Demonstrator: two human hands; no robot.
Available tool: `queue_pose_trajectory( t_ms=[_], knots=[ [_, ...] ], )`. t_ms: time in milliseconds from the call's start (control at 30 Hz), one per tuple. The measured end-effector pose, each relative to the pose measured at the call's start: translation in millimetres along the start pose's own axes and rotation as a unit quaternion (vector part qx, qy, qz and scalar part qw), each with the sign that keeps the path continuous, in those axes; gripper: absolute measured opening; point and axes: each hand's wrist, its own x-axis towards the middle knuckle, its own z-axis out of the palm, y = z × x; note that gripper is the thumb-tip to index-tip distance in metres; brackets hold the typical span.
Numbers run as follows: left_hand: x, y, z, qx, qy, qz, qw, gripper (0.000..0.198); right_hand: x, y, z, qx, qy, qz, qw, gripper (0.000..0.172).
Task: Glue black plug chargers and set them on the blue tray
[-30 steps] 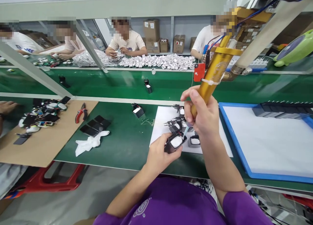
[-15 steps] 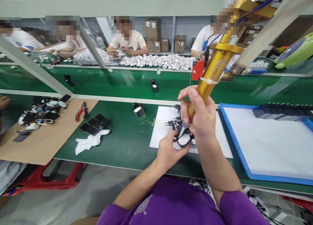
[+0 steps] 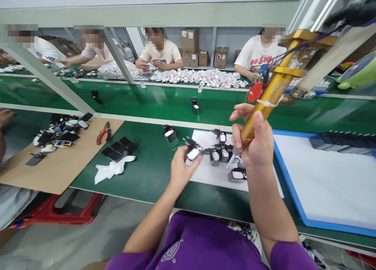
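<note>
My left hand [image 3: 182, 166] grips a black power adapter [image 3: 194, 152], its pins pointing up and its white inside face toward me; it is slightly blurred. A gold glue dispenser [image 3: 261, 109] is wrapped in my right hand [image 3: 255, 139], its pale blue nozzle [image 3: 232, 159] pointing down and left above a sheet of white paper [image 3: 205, 175]. Several more open black adapters [image 3: 216, 156] stand on that paper, one of them [image 3: 237, 175] nearest me, partly behind my right wrist. Another adapter [image 3: 169, 134] stands on the green table, left of the paper.
Black flat covers [image 3: 119, 148], a crumpled white cloth [image 3: 114, 169] and red-handled pliers [image 3: 103, 133] lie to the left. At right is a blue-rimmed tray [image 3: 289, 184] with a row of black housings [image 3: 342, 141]. Adapters [image 3: 195, 106] sit on the green conveyor [image 3: 141, 101]. Co-workers sit beyond.
My left hand has moved left and up off the paper with an adapter. The dispenser in my right hand has lifted away from it. The view has shifted slightly.
</note>
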Motion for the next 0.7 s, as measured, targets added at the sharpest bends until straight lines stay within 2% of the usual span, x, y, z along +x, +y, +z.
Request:
queue_pose_trajectory(
  t_ms=[33, 100, 167, 233, 333, 400, 467, 533, 633, 700],
  knots=[
    [12.2, -9.8, -3.6, 0.006, 0.007, -0.025, 1.000, 0.035, 0.5, 0.1, -4.1, 0.001, 0.005, 0.000, 1.000, 0.034],
    [37.4, -24.6, -4.7, 0.005, -0.015, -0.052, 0.998, 0.037, 1.6, 0.8, -11.4, -0.003, 0.012, 0.000, 1.000, 0.032],
    [59.8, -31.5, 4.0, 0.007, -0.061, -0.056, 0.997, 0.037, 3.0, 1.9, -17.2, -0.007, 0.017, 0.002, 1.000, 0.032],
    [76.0, -31.7, 21.3, 0.014, -0.101, -0.046, 0.994, 0.037, 4.5, 3.2, -21.8, -0.009, 0.019, 0.006, 1.000, 0.031],
    [87.1, -28.0, 50.3, 0.022, -0.140, -0.027, 0.989, 0.041, 6.5, 4.3, -27.4, -0.009, 0.021, 0.008, 1.000, 0.029],
    [88.8, -28.1, 61.3, 0.018, -0.166, -0.014, 0.986, 0.045, 7.9, 4.2, -30.7, -0.012, 0.022, 0.010, 1.000, 0.028],
    [91.7, -32.3, 61.0, 0.006, -0.198, 0.000, 0.980, 0.049, 9.5, 3.7, -34.0, -0.017, 0.022, 0.015, 1.000, 0.027],
    [100.9, -39.7, 52.5, -0.006, -0.223, 0.008, 0.975, 0.046, 11.5, 3.6, -37.0, -0.023, 0.023, 0.020, 0.999, 0.027],
    [132.2, -50.2, 42.7, -0.005, -0.196, -0.005, 0.980, 0.040, 14.6, 5.1, -40.4, -0.027, 0.029, 0.028, 0.999, 0.026],
    [161.6, -52.7, 49.6, 0.009, -0.149, -0.018, 0.989, 0.044, 16.3, 6.8, -42.1, -0.028, 0.031, 0.031, 0.999, 0.026]
  ],
)
